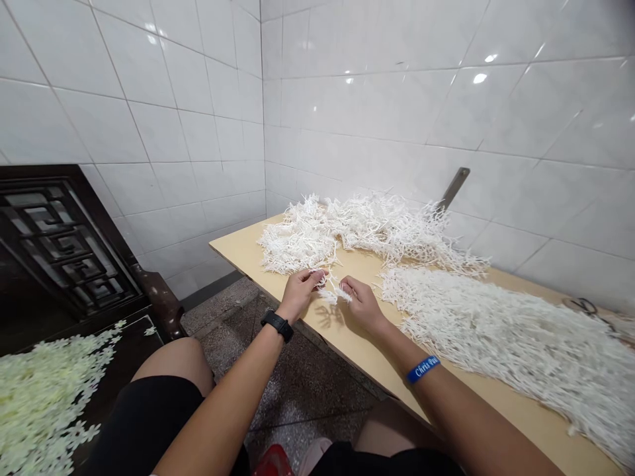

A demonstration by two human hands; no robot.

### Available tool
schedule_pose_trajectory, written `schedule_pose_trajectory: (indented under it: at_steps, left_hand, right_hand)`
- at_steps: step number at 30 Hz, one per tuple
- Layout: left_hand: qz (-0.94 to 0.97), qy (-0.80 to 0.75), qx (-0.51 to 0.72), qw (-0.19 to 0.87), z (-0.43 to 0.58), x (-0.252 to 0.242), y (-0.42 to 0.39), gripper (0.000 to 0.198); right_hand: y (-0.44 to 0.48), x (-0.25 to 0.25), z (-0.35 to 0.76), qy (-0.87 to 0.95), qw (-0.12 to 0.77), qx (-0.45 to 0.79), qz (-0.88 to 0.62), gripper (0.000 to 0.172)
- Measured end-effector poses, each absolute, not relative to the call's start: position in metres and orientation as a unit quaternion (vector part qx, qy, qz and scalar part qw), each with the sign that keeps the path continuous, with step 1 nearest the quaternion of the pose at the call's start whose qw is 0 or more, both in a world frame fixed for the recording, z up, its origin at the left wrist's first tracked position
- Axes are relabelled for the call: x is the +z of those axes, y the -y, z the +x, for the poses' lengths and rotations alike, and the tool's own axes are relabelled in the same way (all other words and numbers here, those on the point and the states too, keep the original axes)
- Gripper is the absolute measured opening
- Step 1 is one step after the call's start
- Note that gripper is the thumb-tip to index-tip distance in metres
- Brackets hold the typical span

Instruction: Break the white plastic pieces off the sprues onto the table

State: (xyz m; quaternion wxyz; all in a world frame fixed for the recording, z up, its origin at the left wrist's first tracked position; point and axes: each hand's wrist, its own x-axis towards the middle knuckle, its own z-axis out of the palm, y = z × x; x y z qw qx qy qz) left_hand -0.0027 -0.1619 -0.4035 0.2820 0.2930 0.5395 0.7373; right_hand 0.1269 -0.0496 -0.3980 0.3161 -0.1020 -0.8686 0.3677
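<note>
Between my two hands, just above the front edge of the wooden table, are white branching sprigs (331,291) that look like plastic. My left hand (300,291), with a black watch on the wrist, pinches one side of them. Closed fingers of my right hand (363,301) grip the other side; a blue wristband circles that forearm. Behind my hands lies a loose heap of similar white sprigs (302,231). To the right, a long, denser pile of white sprigs (506,324) stretches along the table.
The light wooden table (238,241) stands against a white tiled wall (367,119). A grey metal strip (454,188) sticks up behind the heap. Dark scissors-like handles (585,306) lie at the right. Pale green-white flowers (44,390) cover a dark carved bench (64,244) at left.
</note>
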Motion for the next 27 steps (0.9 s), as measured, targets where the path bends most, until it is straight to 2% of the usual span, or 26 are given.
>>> schedule_pose_trajectory:
  at_steps: [3,6,11,16,23,27]
  left_hand:
    - [0.312,-0.56,0.716,0.276,-0.003,-0.405,0.162,0.047]
    - [0.351,-0.569,0.692,0.274,-0.003,-0.404,0.162,0.046]
    - [0.414,-0.544,0.682,0.26,-0.001,-0.397,0.164,0.04]
    - [0.442,-0.543,0.65,0.296,0.0,-0.394,0.166,0.043]
    - [0.358,-0.586,0.68,0.258,-0.003,-0.405,0.159,0.043]
    - [0.254,-0.574,0.739,0.245,-0.009,-0.407,0.153,0.044]
  right_hand:
    - [0.051,-0.397,0.127,0.853,0.282,0.428,-0.098,0.028]
    - [0.05,-0.397,0.124,0.829,0.294,0.46,-0.122,0.028]
    - [0.051,-0.399,0.121,0.866,0.271,0.403,-0.118,0.029]
    - [0.053,-0.404,0.12,0.885,0.219,0.405,-0.068,0.041]
    - [0.065,-0.403,0.123,0.861,0.187,0.471,-0.046,0.051]
    - [0.073,-0.404,0.13,0.882,0.151,0.446,-0.005,0.048]
